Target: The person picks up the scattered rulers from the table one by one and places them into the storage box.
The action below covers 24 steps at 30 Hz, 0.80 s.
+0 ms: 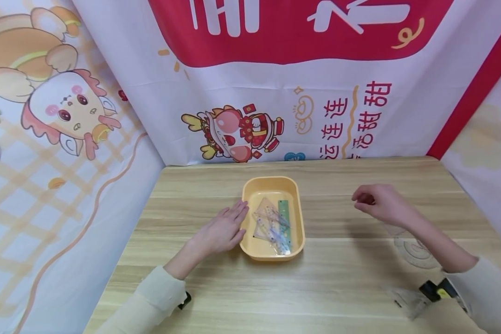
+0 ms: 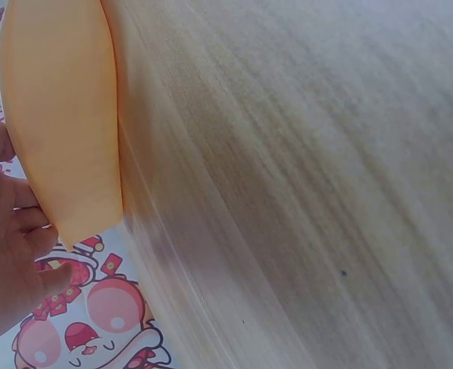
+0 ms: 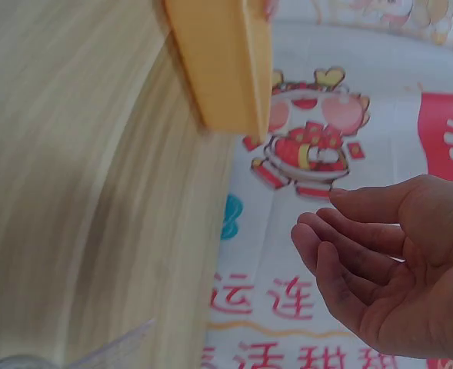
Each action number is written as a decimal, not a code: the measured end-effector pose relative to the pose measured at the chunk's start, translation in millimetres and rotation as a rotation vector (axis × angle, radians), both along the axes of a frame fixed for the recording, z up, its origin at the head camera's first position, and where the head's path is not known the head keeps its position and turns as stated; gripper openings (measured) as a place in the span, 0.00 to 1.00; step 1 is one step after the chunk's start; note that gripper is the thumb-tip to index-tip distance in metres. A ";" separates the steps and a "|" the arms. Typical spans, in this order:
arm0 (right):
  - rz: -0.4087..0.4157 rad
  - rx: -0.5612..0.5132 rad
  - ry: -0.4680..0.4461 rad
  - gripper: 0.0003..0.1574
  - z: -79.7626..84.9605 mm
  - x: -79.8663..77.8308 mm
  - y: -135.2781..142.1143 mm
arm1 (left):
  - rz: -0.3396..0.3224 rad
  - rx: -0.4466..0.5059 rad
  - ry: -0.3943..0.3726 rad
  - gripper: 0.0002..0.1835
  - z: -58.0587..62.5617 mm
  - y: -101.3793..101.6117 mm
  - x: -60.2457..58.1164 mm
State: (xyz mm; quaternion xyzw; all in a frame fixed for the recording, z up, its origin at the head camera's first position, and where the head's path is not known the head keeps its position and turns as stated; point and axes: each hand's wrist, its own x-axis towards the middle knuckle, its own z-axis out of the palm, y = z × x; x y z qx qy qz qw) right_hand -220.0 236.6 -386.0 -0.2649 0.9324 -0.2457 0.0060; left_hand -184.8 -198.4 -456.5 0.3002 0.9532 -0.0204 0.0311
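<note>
A yellow plastic tray (image 1: 272,258) sits at the middle of the table. Inside it lie a green ruler (image 1: 283,209), a clear pinkish set square (image 1: 262,228) and other transparent pieces that overlap. My left hand (image 1: 221,230) rests its fingertips on the tray's left rim, fingers mostly straight; the left wrist view has them at the tray's outer wall (image 2: 64,115). To the right, my right hand (image 1: 382,202) hovers above the table, apart from the tray. Its fingers are loosely bent, and the right wrist view shows nothing in the palm.
Under my right forearm lies a clear plastic piece with a rounded, marked outline (image 1: 417,254). Another transparent item (image 1: 409,301) is nearer the front, partly blurred. Printed cloth walls (image 1: 250,83) enclose the wooden table (image 1: 338,287) at the back and sides.
</note>
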 end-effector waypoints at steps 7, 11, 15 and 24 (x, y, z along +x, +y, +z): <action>-0.090 0.032 -0.077 0.09 -20.1 -10.1 33.7 | -0.002 0.004 0.011 0.35 1.1 -1.6 0.6; -0.115 0.039 -0.122 0.11 -30.7 -16.7 48.8 | -0.002 0.002 0.009 0.35 0.6 -1.5 0.7; -0.128 0.055 -0.131 0.13 -43.6 -23.3 61.8 | 0.002 0.010 0.000 0.35 -0.4 -1.3 0.6; -0.206 0.154 -0.264 0.23 -74.3 -35.3 82.5 | 0.006 0.011 -0.001 0.35 -1.9 -2.2 0.8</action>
